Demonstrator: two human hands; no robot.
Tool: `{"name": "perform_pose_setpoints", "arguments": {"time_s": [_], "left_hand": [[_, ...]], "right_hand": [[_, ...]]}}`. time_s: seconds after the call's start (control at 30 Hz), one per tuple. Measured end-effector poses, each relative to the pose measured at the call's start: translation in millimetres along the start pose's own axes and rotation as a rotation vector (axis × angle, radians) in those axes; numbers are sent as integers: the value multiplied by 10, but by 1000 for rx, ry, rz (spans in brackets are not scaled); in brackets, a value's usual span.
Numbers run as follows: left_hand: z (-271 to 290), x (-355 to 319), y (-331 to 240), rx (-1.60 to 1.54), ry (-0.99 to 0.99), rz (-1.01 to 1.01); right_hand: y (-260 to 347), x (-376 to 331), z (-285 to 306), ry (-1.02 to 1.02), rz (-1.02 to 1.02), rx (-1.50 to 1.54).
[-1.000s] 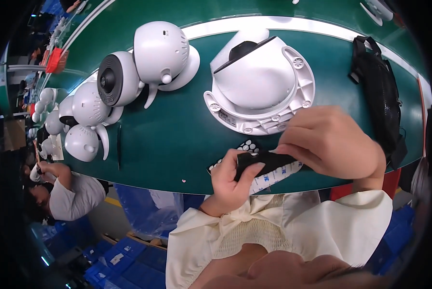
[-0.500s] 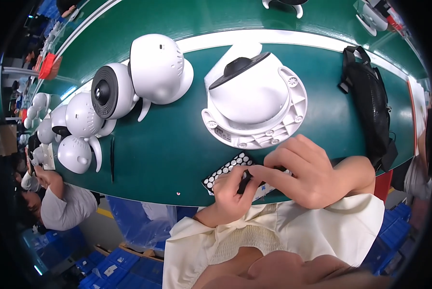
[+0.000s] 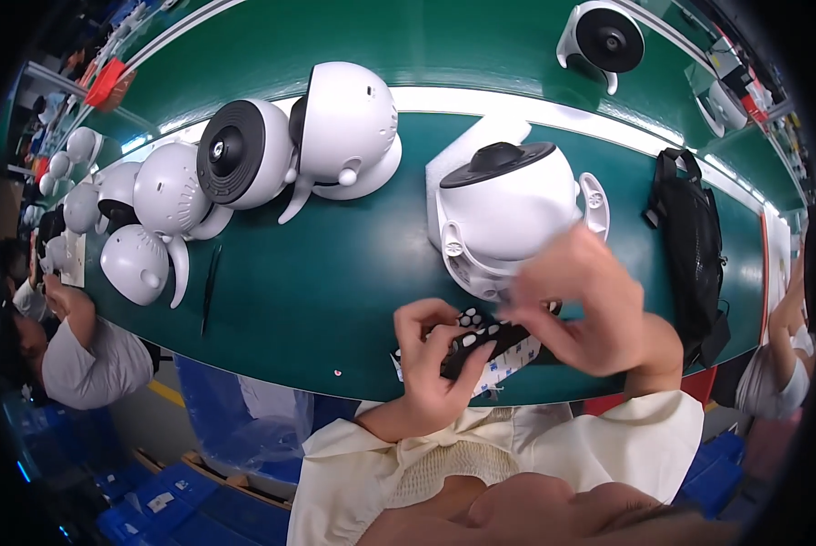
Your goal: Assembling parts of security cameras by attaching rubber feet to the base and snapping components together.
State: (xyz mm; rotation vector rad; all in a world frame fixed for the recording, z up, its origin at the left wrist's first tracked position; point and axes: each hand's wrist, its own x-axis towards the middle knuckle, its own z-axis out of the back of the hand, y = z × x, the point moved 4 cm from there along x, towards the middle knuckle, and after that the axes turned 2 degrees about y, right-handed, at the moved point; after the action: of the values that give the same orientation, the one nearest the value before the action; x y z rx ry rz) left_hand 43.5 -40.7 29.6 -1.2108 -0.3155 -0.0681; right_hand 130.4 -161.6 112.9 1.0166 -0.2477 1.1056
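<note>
My left hand [image 3: 433, 357] grips a black sheet of small round pads [image 3: 477, 342] at the near edge of the green table [image 3: 317, 282]. Above the sheet's right end hovers my right hand [image 3: 583, 308], blurred, its fingers pinched together; whether a pad sits between them I cannot tell. Just beyond both hands a white dome-shaped camera body [image 3: 508, 214] with a black cap rests on a white foam block [image 3: 467, 150].
Several white round camera units [image 3: 344, 127] crowd the table's left half, one showing a black face [image 3: 235, 150]. A black bag [image 3: 695, 246] lies at the right. Thin tweezers [image 3: 210, 289] lie left of centre. Another person [image 3: 71, 341] works at the left.
The white camera body has tipped from lying base-up to standing more upright. My right hand lifted off the pad sheet toward the body's lower edge. The left hand keeps its grip.
</note>
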Motion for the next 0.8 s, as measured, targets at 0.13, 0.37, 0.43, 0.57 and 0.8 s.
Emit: {"name": "perform_pose_setpoints", "arguments": {"time_s": [0.13,0.37,0.43,0.57,0.8], "left_hand": [[-5,59,-20,-117,24,-122],[-94,66,-12,-315,142,-140],[-85,65,-7,-341,138,-146],[-76,62,17,-338,161,-144],[-64,43,-27,-259,213,-98]], "right_hand": [[-158,125,-204,-25,-188,141],[-251,47,-269,-67,-165,105],[-227,80,-276,-35,-172,94],[-175,108,-290,55,-114,-1],[87,108,-316,106,312,-704]]}}
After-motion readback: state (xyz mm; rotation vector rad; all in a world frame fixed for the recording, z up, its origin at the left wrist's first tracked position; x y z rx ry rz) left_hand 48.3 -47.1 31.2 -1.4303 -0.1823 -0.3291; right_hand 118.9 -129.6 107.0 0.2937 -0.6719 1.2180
